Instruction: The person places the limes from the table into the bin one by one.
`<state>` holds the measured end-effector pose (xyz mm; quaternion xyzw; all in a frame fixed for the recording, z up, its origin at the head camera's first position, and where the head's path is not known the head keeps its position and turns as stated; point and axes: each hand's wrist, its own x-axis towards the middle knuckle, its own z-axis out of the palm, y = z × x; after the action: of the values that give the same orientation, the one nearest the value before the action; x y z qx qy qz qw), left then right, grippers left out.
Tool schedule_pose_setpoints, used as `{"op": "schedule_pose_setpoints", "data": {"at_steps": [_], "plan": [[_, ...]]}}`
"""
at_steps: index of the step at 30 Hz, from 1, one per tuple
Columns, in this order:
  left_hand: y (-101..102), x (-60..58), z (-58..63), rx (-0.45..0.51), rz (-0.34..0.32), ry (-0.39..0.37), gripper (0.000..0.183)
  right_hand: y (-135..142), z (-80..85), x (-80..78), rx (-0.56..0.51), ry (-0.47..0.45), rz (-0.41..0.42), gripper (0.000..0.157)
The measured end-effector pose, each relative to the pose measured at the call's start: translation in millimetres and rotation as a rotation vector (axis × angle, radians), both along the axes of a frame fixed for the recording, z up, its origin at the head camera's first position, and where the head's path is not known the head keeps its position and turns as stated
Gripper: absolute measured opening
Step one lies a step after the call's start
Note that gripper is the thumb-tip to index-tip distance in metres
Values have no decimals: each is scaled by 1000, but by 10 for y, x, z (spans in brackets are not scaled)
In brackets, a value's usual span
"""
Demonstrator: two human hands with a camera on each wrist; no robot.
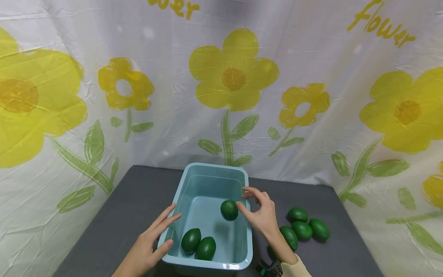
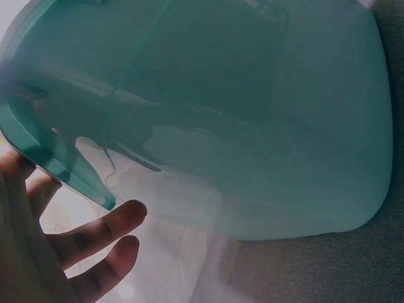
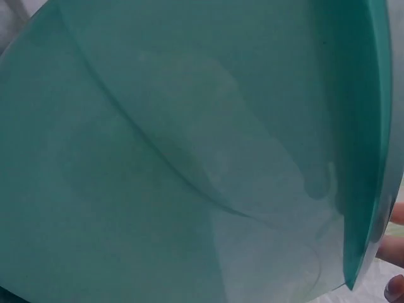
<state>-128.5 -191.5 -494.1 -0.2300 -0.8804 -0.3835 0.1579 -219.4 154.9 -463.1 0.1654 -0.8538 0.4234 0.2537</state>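
A pale blue plastic bin [image 1: 204, 263] stands on the dark table between my hands. My left hand [image 1: 149, 240] lies along its left rim with fingers extended; in the left wrist view its fingers [image 2: 104, 230] show beside the bin's edge. Over the right rim, my right hand [image 1: 261, 211] has thumb and fingers spread apart. A dark green oval fruit [image 1: 229, 210] is just by the thumb tip, over the bin's inside, with a shadow below it. Two similar green fruits [image 1: 191, 241] lie at the bin's near end. The right wrist view mostly shows the bin's outer wall [image 3: 158, 158].
Several more green fruits [image 1: 302, 231] sit in a cluster on the table to the right of the bin, partly hidden by my right forearm. A black strap [image 1: 271, 268] is around the right wrist. Behind the table [image 1: 149, 184] hangs a white curtain [image 1: 173, 127] with yellow flowers.
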Motion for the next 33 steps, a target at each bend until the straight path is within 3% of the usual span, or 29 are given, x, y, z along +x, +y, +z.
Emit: {"op": "schedule_pose_setpoints", "data": {"at_steps": [9, 15, 22, 33], "plan": [[-19, 10, -15, 19, -10, -12, 62, 1, 40, 42, 19, 1, -4, 39], [-13, 7, -29, 28, -7, -15, 63, 78, 95, 55, -23, 14, -2, 43], [-8, -12, -43, 13, -37, -9, 62, 232, 130, 73, -91, 31, -50, 43], [-5, -20, -44, 10, -14, -7, 64, 490, 61, 113, -161, 5, -115, 43]]}}
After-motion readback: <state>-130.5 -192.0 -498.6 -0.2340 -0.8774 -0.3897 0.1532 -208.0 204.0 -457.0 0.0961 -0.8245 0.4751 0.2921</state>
